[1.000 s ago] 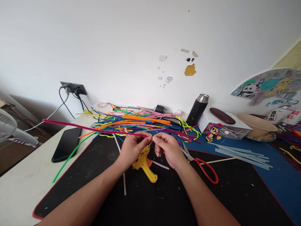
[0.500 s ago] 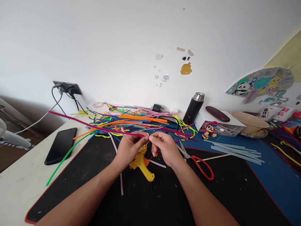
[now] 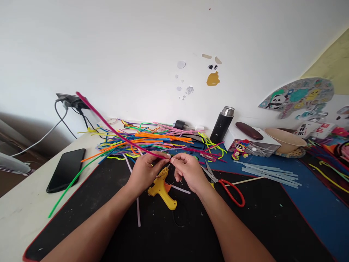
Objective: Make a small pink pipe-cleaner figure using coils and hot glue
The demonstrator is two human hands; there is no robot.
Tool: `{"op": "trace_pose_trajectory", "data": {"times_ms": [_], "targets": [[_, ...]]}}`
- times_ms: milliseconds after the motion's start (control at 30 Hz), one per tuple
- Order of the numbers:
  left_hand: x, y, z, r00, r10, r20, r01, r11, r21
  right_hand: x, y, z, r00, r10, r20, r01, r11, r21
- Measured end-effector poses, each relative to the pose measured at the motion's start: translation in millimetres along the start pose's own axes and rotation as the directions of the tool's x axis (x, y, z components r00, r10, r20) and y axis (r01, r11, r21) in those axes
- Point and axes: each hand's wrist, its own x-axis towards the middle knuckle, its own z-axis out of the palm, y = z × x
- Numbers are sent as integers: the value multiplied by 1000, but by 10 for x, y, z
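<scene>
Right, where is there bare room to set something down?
Bare but for specks: the black mat right of the scissors, nearer than the translucent sticks; also the white tabletop nearer than the phone. Crowded: beyond the left hand, where pipe cleaners pile.

White wall [image 3: 122, 54] behind far edge of table [image 3: 27, 213]; black power socket [image 3: 71, 97] above far left corner; brown floor [image 3: 7, 185] beyond left edge; soft light.

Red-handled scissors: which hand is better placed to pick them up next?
Right, probably: the right hand is nearer the red-handled scissors, which lie just to its right; the left hand is farther off, holding the magenta stem.
</scene>
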Motion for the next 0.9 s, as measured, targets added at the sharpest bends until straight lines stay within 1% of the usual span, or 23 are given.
{"op": "trace_pose_trajectory", "data": {"times_ms": [100, 133, 200, 233, 300, 367, 433, 533, 667, 900], "targets": [[-4, 15, 11, 999, -13, 39, 12, 1000, 19, 8, 24, 0, 1000, -8, -10, 7, 999, -36], [-4, 17, 18, 998, -38, 44, 38, 999, -8, 8, 27, -2, 1000, -16, -6, 16, 999, -36], [1, 9, 31, 991, -122, 48, 127, 983, -129, 2, 19, -7, 999, -39, 19, 39, 999, -8], [6, -1, 38, 984, -171, 54, 179, 960, -215, -3, 8, -10, 998, -52, 33, 52, 999, 12], [20, -29, 47, 965, -252, 75, 261, 885, -385, -17, -19, -13, 996, -74, 52, 72, 996, 44], [32, -56, 50, 952, -293, 91, 299, 812, -502, -30, -43, -11, 995, -86, 54, 83, 995, 50], [38, -71, 48, 945, -314, 92, 310, 768, -561, -38, -55, -5, 994, -96, 54, 94, 995, 34], [37, -63, 44, 940, -328, 99, 323, 752, -575, -35, -49, 2, 993, -111, 50, 110, 994, 5], [37, -27, 49, 941, -320, 110, 323, 754, -572, -21, -28, 2, 991, -134, 27, 134, 991, 0], [24, -18, 64, 932, -341, 119, 348, 760, -549, -27, -26, 15, 990, -141, 30, 141, 990, -5]]}}
